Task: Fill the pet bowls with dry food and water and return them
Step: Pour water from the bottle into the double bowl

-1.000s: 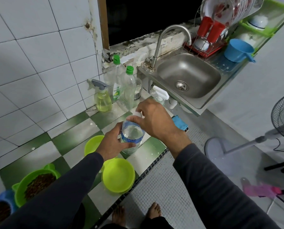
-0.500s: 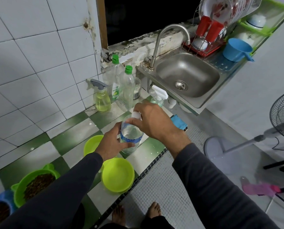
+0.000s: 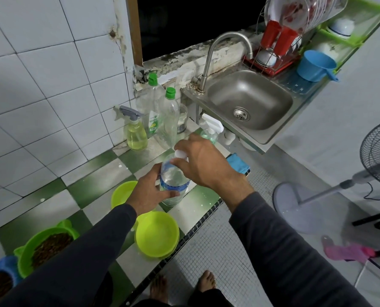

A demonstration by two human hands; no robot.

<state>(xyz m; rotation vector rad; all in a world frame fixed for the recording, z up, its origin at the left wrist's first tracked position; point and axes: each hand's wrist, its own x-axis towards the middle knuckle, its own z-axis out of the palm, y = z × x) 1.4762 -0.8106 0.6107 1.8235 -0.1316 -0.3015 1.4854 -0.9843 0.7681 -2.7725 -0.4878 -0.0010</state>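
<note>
Looks like the water step: the left hand (image 3: pixel 148 193) is wrapped around the body of the water bottle (image 3: pixel 173 180) and the right hand (image 3: pixel 203 161) is pinching its white cap (image 3: pixel 180 154), so my guess is the cap's being unscrewed, though it could be going back on. The bottle sits just above the counter, between the two empty lime bowls, one (image 3: pixel 123 191) behind it and one (image 3: pixel 157 233) in front. Its long axis is close to upright, cap end up and leaning a bit away toward the sink (image 3: pixel 271 138). Next it needs the cap off, then a tilt over a lime bowl. The two bowls left of the bottle, green (image 3: pixel 29 242) and blue (image 3: pixel 6 262), already have kibble
</note>
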